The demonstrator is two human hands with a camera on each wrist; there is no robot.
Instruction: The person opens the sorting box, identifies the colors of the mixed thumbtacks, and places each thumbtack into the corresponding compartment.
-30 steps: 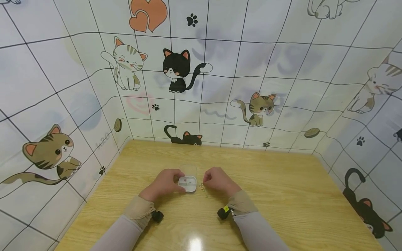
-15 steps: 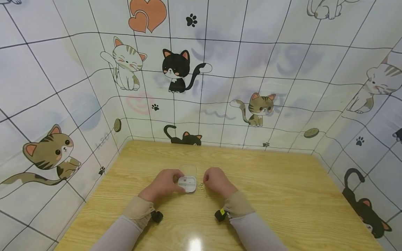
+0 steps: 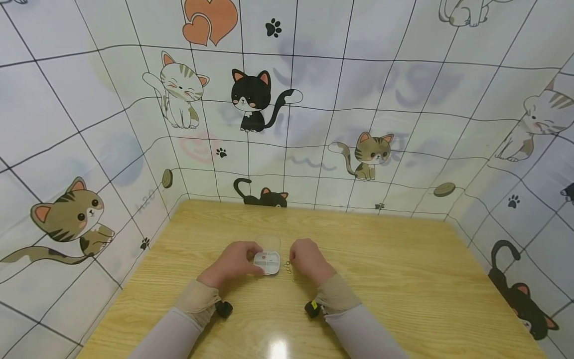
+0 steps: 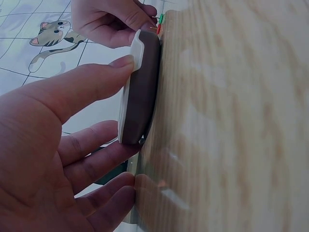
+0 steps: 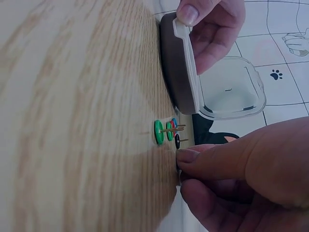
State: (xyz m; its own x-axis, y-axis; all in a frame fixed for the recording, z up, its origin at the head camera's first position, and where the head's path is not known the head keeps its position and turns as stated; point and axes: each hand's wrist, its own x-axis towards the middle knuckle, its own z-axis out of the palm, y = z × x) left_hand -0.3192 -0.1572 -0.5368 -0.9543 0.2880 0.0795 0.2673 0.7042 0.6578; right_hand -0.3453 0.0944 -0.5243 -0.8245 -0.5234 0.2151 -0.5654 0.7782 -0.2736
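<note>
My left hand (image 3: 235, 258) grips a small pill box (image 3: 266, 263) by its left side, thumb at the near edge and fingers at the far edge. The box has a white divided top, a dark brown base (image 5: 177, 67) and a clear lid (image 5: 234, 89) swung back. A small reddish thing (image 3: 263, 258) shows in its far-left compartment. Just right of the box lie several thumbtacks (image 5: 159, 132), green, red, blue and black, points up. Beside them my right hand (image 3: 310, 259) has thumb and index finger together at the tabletop, a dark thumbtack edge (image 5: 178, 166) at the tips, mostly hidden.
The wood-grain table (image 3: 385, 279) reaches a wall covering (image 3: 323, 89) printed with cats and grid lines at the back and sides. A small wrist camera (image 3: 224, 309) sits on each forearm.
My right hand and forearm have shifted slightly left, staying beside the thumbtacks. My left hand keeps its hold on the pill box, which has stayed in place.
</note>
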